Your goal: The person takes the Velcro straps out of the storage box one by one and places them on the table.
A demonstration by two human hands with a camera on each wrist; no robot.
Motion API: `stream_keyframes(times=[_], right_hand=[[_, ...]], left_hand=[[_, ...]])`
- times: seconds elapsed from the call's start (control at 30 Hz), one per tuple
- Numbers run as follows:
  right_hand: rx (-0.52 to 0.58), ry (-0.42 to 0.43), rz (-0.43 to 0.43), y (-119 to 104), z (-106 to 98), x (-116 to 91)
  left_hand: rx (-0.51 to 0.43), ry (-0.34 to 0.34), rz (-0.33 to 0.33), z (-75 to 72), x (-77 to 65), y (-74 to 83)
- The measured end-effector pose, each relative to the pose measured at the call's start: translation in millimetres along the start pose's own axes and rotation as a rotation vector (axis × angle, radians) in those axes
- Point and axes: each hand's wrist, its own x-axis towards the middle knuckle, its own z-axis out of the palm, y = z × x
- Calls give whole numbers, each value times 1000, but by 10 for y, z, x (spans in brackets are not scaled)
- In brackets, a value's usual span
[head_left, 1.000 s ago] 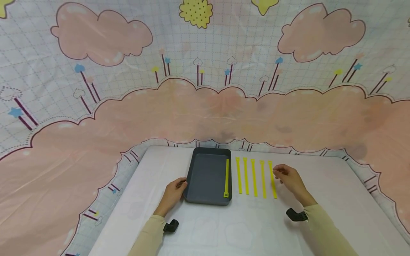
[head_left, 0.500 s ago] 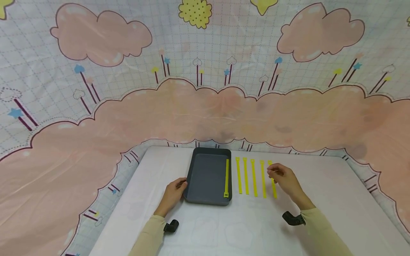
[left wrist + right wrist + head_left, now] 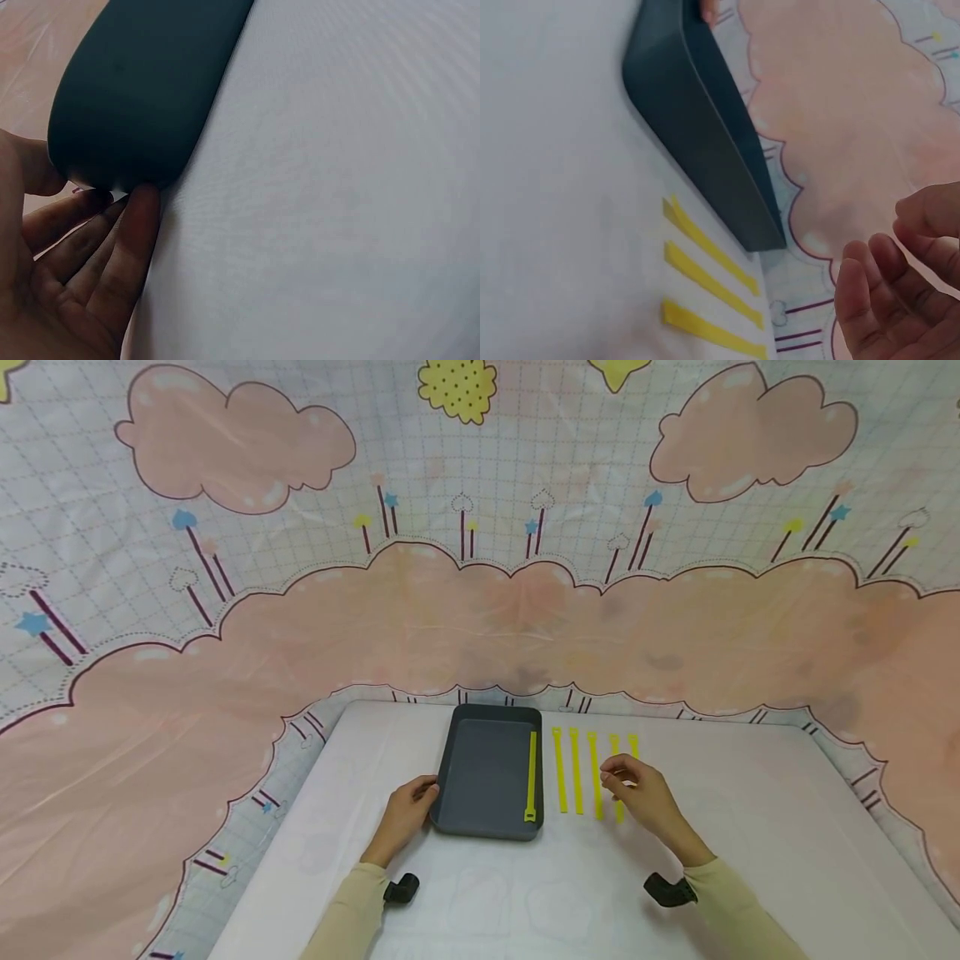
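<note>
My left hand (image 3: 407,818) grips the near left edge of a dark grey rectangular tray (image 3: 483,768). In the left wrist view its fingers (image 3: 131,247) meet the tray's outer wall (image 3: 135,112). Inside the tray, along its right wall, lies a flat yellow strap (image 3: 532,777) with a slotted end toward me. More such yellow straps (image 3: 560,772) lie in a row right of the tray. Above the right part of that row hovers my right hand (image 3: 641,793), fingers loosely bent and nothing between them, partly covering the rightmost straps (image 3: 633,745).
The white tabletop (image 3: 480,893) extends in front of the tray and to both sides. A printed curtain (image 3: 480,618) with clouds and stars hangs behind the table. A black wrist camera (image 3: 669,890) sits on the right wrist.
My right hand has moved left and slightly toward me, from the rightmost strap to over the middle of the row. My left hand and the tray stay in place.
</note>
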Motion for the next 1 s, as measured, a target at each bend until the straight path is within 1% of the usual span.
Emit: stream_keyframes(times=[0.2,0.47,0.53,0.67,0.7,0.77,0.9,1.0], right_hand=[[-73,1,-95,-30,155,-12],[-152,-46,-213,-121,308,11],[-173,-59,-253,-147,338,24],[-257,-79,-351,-189,403,54],[-275,-86,-365,-199,417,62],[-310,-99,-380,-228,441,73],[-344,-122,-374,-287,489,94],[-375,-120,-406,-321,539,120]], left_hand=[[1,0,-5,5,7,-14],[3,1,-2,10,17,-29],[2,-3,-1,12,17,-31],[2,-5,1,10,17,-33],[4,-4,0,8,17,-33],[4,-4,-1,6,18,-32],[9,-7,1,0,11,-18],[9,-5,-1,-5,4,-4]])
